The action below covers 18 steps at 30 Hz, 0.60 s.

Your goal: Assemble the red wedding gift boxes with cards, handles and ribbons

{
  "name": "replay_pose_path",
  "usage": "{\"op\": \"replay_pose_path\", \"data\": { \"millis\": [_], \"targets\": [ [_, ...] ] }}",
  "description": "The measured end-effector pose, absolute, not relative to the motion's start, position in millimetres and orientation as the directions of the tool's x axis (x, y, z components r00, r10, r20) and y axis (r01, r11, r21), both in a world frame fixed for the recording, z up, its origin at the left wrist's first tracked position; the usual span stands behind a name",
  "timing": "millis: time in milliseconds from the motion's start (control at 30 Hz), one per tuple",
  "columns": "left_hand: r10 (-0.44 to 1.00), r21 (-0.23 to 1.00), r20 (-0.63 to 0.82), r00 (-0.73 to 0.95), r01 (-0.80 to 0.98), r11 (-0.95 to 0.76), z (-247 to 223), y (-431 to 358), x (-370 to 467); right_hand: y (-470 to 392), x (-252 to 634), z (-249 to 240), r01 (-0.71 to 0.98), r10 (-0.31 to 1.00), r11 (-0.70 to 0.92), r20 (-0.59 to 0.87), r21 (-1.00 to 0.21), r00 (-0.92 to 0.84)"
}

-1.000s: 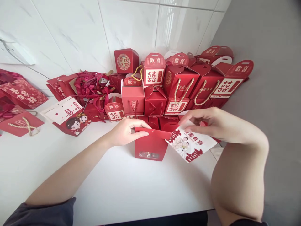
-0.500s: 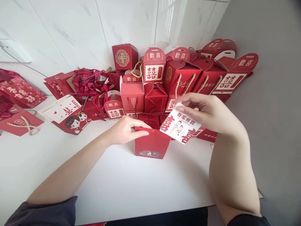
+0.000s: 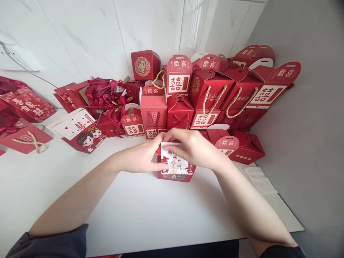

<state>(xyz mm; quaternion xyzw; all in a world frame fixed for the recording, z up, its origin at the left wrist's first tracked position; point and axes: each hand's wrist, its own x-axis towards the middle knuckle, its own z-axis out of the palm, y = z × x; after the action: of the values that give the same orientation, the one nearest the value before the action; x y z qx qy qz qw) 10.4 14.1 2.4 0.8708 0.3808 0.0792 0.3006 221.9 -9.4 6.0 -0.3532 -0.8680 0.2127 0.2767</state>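
A white card with red characters and a drawn couple (image 3: 177, 166) lies against the front of a red box (image 3: 188, 178), which stands on the white table. My right hand (image 3: 188, 145) grips the card's upper edge, thumb on its face and fingers behind. At the left side, my left hand (image 3: 146, 156) has its thumb on the card's left edge and its fingers at the box's top, closed on card and box together. Below the card, part of the box's clear window shows. The hands cover most of the box's top.
Red gift boxes (image 3: 178, 80) are stacked behind the hands, some with gold rope handles. A white-topped box (image 3: 86, 132) and ribbons (image 3: 107, 96) stand at the left, near red bags (image 3: 29, 104). Folded white paper (image 3: 259, 179) lies at the right of the table (image 3: 150, 215).
My right hand has moved left and down, bringing the card from beside the box onto its front. My left hand has moved slightly right, its thumb now on the card. The view has shifted slightly.
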Motion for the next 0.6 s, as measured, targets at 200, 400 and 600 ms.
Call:
{"op": "replay_pose_path", "data": {
  "millis": [200,400,600],
  "targets": [
    [0.673,0.601,-0.107,0.731,0.587,-0.542,13.9,16.0,9.2,-17.7,222.9,10.3,0.733,0.777,0.587,-0.013,-0.344,-0.629],
    [0.657,0.552,-0.187,0.731,0.631,-0.545,11.7,18.3,7.3,-19.7,233.2,16.1,0.774,0.801,0.53,-0.097,-0.348,-0.591],
    [0.622,0.579,-0.17,0.764,0.588,-0.565,10.8,20.3,5.6,-21.2,240.7,23.0,0.766,0.79,0.53,-0.118,-0.365,-0.602]
  ]
}}
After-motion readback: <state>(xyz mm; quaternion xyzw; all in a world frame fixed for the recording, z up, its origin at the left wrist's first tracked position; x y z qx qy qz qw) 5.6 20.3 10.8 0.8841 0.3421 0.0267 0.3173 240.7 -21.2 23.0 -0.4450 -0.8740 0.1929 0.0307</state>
